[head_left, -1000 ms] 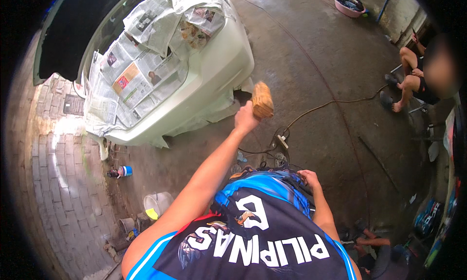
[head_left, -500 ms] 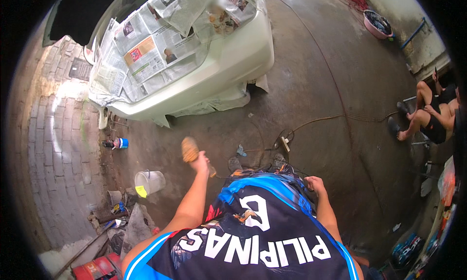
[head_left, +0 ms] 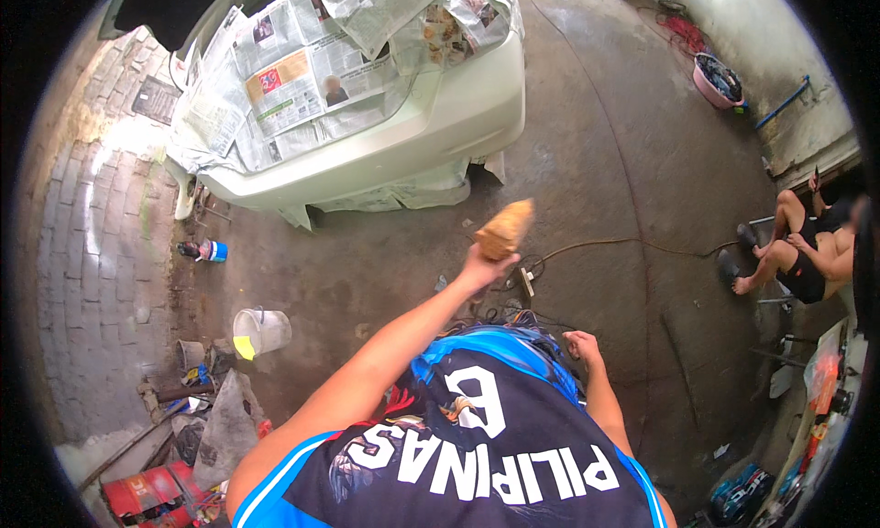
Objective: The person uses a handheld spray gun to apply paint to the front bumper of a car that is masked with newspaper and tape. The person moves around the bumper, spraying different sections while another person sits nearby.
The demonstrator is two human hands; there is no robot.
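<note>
My left hand (head_left: 488,268) is closed round a tan, wedge-shaped brush (head_left: 507,230), its broad end pointing away from me. The brush is blurred by motion, and my fist hides its handle. It is over the floor in front of me, apart from the car. My right hand (head_left: 581,346) hangs low by my waist with its fingers curled; whether anything is in them is hidden. Ahead to the left stands a pale car bumper (head_left: 422,143), with sheets of newspaper (head_left: 302,79) covering the car body above it.
A cord (head_left: 587,244) runs across the concrete floor to a power strip (head_left: 526,282) near my feet. On the left are a white bucket (head_left: 266,330), a blue can (head_left: 216,251) and scrap. A seated person (head_left: 796,253) is at the right; a pink basin (head_left: 715,81) stands beyond.
My left hand has swung right and forward with the brush, from the left side to in front of me. My right hand has shifted slightly left. The view has shifted a little.
</note>
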